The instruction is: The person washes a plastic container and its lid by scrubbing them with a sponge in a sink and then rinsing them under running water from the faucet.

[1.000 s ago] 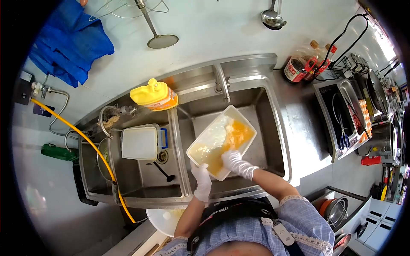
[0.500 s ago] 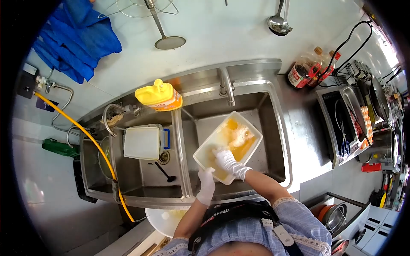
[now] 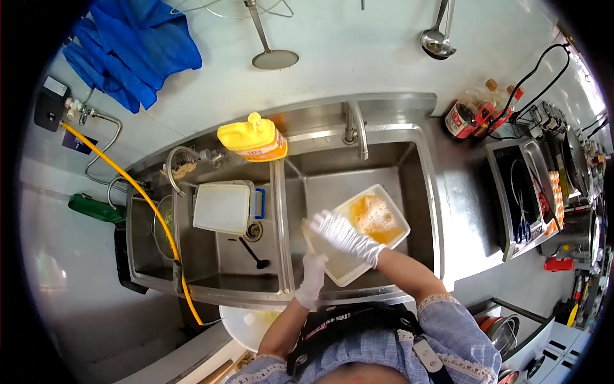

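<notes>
White tub [image 3: 341, 270]: foamy orange liquid [image 3: 377, 219]
Left hand [image 3: 312, 274]: fingers clamped on tub's rim
Right hand [image 3: 342, 235]: over tub, finger spacing unclear

L hand [image 3: 312, 285] & R hand [image 3: 345, 237] both white-gloved. Tub [image 3: 352, 272] white, w/ orange-yel. water [image 3: 364, 208] & pale foam [image 3: 378, 223]. Sleeve [image 3: 457, 326] lt. blue w/ checks, lace edge [image 3: 438, 301] cream. Apron [image 3: 384, 320] blk w/ white letters. Jug [image 3: 243, 136] yel., w/ orange bits on label [image 3: 265, 152]. Box lid [image 3: 220, 208] white, clip [image 3: 259, 203] blue. Cloth [image 3: 147, 45] bright blue, hose [image 3: 96, 152] yel., sink [image 3: 336, 176] gray.
</notes>
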`<state>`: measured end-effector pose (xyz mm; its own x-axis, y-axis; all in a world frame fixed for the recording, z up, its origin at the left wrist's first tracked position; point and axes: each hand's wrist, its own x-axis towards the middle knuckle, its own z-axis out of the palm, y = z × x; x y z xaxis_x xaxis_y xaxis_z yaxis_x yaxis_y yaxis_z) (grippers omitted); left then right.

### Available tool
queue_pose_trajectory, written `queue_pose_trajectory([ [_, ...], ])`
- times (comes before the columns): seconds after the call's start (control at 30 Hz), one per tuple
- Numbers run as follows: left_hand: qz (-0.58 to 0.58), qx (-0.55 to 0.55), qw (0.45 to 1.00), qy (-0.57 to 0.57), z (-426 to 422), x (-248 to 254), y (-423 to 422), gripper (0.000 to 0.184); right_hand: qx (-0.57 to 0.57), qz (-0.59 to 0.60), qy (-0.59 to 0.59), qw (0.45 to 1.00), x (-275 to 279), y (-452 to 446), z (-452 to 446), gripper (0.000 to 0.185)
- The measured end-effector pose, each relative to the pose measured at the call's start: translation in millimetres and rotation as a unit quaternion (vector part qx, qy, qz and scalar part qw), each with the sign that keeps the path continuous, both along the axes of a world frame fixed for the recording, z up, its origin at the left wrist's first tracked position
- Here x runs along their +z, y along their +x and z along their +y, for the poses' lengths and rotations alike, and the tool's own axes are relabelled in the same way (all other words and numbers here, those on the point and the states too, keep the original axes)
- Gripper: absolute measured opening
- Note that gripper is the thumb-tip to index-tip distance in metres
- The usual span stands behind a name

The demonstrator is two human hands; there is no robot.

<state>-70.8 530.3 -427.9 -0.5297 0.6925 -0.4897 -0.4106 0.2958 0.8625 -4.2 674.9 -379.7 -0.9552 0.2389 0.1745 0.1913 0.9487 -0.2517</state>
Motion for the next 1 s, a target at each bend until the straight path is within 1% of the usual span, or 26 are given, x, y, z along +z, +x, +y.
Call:
queue_pose_trajectory([
  [0.03,-0.034,-0.005,0.999,0.004,-4.9,3.9,0.2,0.049,-0.04,0.006,-0.005,0.999,-10.3,4.3,8.1,0.036],
  [0.07,-0.035,-0.002,0.999,0.004,-5.0,5.2,-0.2,0.049,-0.066,-0.021,0.017,0.997,-23.3,9.6,21.1,0.032],
  [0.1,-0.047,-0.001,0.999,-0.002,-5.8,6.9,-1.2,0.048,-0.108,-0.028,0.031,0.993,-36.4,19.0,33.5,0.032],
  [0.13,-0.059,0.002,0.998,-0.006,-4.6,7.4,-1.8,0.048,-0.183,-0.055,-0.016,0.981,-38.6,25.0,40.8,0.031],
  [0.17,-0.059,0.004,0.998,-0.004,-5.0,8.3,-0.6,0.048,-0.221,-0.035,-0.003,0.975,-40.9,31.4,47.3,0.029],
  [0.23,-0.059,-0.009,0.998,-0.019,-5.1,10.6,1.9,0.054,-0.25,-0.04,-0.047,0.966,-46.6,33.4,39.5,0.034],
  [0.27,-0.058,-0.011,0.998,-0.016,-1.6,14.8,1.8,0.054,-0.252,-0.039,-0.045,0.966,-44.9,33.8,30.5,0.034],
  [0.3,-0.057,0.001,0.998,-0.005,0.9,19.1,1.0,0.054,-0.33,0.066,-0.095,0.937,-43.8,31.9,16.5,0.036],
  [0.33,-0.056,0.015,0.998,0.004,1.4,22.3,0.8,0.054,-0.399,0.168,-0.145,0.889,-44.1,31.1,8.0,0.039],
  [0.37,-0.056,0.017,0.998,0.003,2.3,23.1,1.4,0.054,-0.398,0.167,-0.146,0.89,-51.1,30.2,10.8,0.039],
  [0.4,-0.065,0.012,0.998,0.004,1.2,24.1,1.8,0.053,-0.445,0.21,-0.267,0.829,-62.6,27.1,14.6,0.037],
  [0.43,-0.072,0.004,0.997,0.003,-1.5,24.9,1.4,0.052,-0.484,0.25,-0.382,0.747,-76.1,23.3,15.9,0.035],
  [0.47,-0.071,0.0,0.997,0.003,-2.4,22.6,1.8,0.052,-0.452,0.263,-0.516,0.679,-82.6,15.0,16.8,0.031],
  [0.5,-0.07,-0.013,0.997,-0.028,-2.4,17.2,3.9,0.05,-0.454,0.266,-0.514,0.678,-88.2,8.1,15.2,0.031],
  [0.53,-0.069,-0.025,0.996,-0.06,-3.0,10.9,5.6,0.048,-0.451,0.199,-0.508,0.706,-89.8,-1.6,11.4,0.031],
  [0.57,-0.067,-0.026,0.996,-0.058,-3.5,4.1,6.6,0.048,-0.445,0.132,-0.5,0.731,-83.1,-12.5,6.9,0.031],
  [0.63,-0.091,-0.002,0.993,-0.081,-5.7,-9.6,8.9,0.045,-0.395,0.116,-0.524,0.746,-59.9,-21.3,-23.7,0.033],
  [0.67,-0.09,-0.003,0.993,-0.082,-4.7,-15.9,9.0,0.045,-0.395,0.117,-0.524,0.745,-50.0,-24.1,-36.4,0.033],
  [0.7,-0.091,0.017,0.993,-0.076,-2.7,-21.8,9.1,0.046,-0.374,0.067,-0.487,0.787,-41.9,-26.1,-46.5,0.031],
  [0.73,-0.093,0.037,0.993,-0.069,0.9,-17.4,10.4,0.047,-0.351,0.017,-0.446,0.823,-39.6,-26.7,-51.0,0.029],
  [0.77,-0.093,0.037,0.993,-0.068,1.2,-12.0,12.9,0.047,-0.351,0.017,-0.444,0.824,-38.4,-24.6,-45.9,0.029],
  [0.83,-0.08,0.025,0.996,0.0,-0.7,3.7,16.5,0.049,-0.396,0.043,-0.527,0.751,-38.0,-16.0,-22.3,0.027],
  [0.87,-0.081,0.028,0.996,-0.001,-0.7,9.0,16.1,0.049,-0.416,0.104,-0.564,0.706,-64.3,-14.0,-7.6,0.026],
  [0.9,-0.041,0.008,0.999,-0.011,1.4,13.0,15.1,0.044,-0.454,0.17,-0.567,0.666,-97.7,-15.5,4.2,0.026],
  [0.93,-0.002,-0.013,1.0,-0.022,1.7,14.5,14.0,0.04,-0.472,0.151,-0.544,0.677,-88.9,-14.4,7.9,0.025],
  [1.0,0.006,-0.022,0.999,-0.043,0.1,2.4,11.2,0.039,-0.491,0.134,-0.521,0.686,-73.9,-13.8,5.9,0.025],
])
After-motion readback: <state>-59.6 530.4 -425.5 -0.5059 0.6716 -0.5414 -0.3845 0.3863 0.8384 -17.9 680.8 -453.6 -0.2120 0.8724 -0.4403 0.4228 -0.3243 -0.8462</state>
